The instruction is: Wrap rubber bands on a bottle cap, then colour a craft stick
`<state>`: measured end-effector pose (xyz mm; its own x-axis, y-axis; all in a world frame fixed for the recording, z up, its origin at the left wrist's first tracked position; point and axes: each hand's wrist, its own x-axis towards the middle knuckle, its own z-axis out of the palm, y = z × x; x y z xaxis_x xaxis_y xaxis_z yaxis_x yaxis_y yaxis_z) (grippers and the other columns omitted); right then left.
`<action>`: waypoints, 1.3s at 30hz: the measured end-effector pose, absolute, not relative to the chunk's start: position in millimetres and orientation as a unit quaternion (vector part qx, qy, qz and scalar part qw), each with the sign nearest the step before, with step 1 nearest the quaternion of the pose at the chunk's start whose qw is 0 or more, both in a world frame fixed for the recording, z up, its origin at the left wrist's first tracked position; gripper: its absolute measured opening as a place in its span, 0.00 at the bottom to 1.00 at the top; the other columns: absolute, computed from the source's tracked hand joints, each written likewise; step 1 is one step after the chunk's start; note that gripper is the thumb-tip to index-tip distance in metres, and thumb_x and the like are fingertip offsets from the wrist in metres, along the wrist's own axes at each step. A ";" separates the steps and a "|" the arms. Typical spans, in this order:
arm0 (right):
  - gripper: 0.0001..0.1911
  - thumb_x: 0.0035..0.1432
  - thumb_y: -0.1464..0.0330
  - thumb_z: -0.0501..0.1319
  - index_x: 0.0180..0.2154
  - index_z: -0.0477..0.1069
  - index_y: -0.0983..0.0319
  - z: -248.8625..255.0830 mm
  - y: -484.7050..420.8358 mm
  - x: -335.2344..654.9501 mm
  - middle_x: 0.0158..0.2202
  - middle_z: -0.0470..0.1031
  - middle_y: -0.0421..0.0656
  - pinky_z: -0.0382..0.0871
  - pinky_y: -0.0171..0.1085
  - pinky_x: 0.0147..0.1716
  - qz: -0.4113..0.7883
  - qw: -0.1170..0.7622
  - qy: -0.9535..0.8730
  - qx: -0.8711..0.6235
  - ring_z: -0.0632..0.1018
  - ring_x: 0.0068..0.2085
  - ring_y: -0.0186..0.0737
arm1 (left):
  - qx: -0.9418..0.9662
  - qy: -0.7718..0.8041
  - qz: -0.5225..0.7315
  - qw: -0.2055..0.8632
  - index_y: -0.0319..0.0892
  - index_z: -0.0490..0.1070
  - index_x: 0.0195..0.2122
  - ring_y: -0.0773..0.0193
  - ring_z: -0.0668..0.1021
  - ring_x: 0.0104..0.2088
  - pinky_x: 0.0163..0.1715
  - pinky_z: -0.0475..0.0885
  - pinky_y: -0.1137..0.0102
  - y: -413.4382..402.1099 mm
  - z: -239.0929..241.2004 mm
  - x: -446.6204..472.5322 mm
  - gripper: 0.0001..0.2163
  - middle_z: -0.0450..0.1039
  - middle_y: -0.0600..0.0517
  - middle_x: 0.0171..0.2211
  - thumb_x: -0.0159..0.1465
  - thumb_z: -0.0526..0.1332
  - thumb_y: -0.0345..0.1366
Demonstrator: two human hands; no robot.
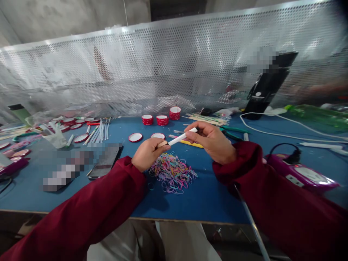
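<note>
- Your left hand (148, 155), centre of the frame: fingers bent and pinching at the lower-left end of a white stick (179, 139); the exact fingertip contact is too small to tell.
- Your right hand (214, 141), right of centre: thumb and fingers grasp the same stick near its upper-right end.
- The white stick, mid-frame: held aslant between both hands, above the blue tabletop (201, 206).
- Colored elastic bands (174, 175), below your hands: a loose, tangled heap.
- A yellow object (191, 144), just beyond the stick: partly hidden by your right hand.
- Red tins (162, 120), upper centre: three in a row, with a red-rimmed lid (135, 137) lying flat nearer your left hand.
- A dark phone (106, 165), left of centre: flat, beside your left sleeve.
- A purple power strip (310, 177), right side: a black plug inserted.
</note>
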<state>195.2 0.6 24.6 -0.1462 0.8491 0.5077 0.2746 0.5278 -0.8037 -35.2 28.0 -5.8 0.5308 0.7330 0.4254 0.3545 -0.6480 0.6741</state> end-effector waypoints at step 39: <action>0.07 0.60 0.68 0.67 0.41 0.73 0.56 19.9 -11.7 178.9 0.40 0.80 0.41 0.74 0.43 0.44 0.151 0.538 -0.761 -0.330 0.81 0.41 0.42 | 0.677 0.276 0.349 0.586 0.41 0.70 0.35 0.72 0.55 0.21 0.21 0.48 0.72 18.5 -1.0 -30.2 0.20 0.53 0.60 0.21 0.60 0.66 0.55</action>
<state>178.9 -11.7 19.9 -0.2029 0.6643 0.7194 0.3391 0.7369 -0.5848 -30.2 18.5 -1.0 0.6039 0.7829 0.1493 -0.0353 -0.1608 0.9864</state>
